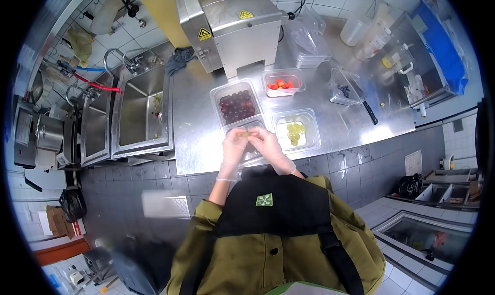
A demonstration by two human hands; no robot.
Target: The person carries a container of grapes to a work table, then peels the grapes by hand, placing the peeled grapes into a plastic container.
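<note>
Both my hands wear clear gloves and meet above a clear container [252,152] at the counter's front edge. My left hand [234,146] is closed, its fingertips pinching a small yellowish-green piece [244,134] that looks like a grape. My right hand [266,146] pinches the same piece from the other side. Just beyond them, a clear tub holds dark red grapes [237,107]. Right of my right hand stands a clear tub [314,135] with green grapes [295,132] in it. The contents of the container under my hands are mostly hidden.
A tub of strawberries [280,85], a tub with blueberries [344,91] and a black-handled knife [369,111] lie farther right on the steel counter [198,140]. A steel machine [247,32] stands behind, with stacked clear containers [309,45] beside it. Sinks [139,112] are at left.
</note>
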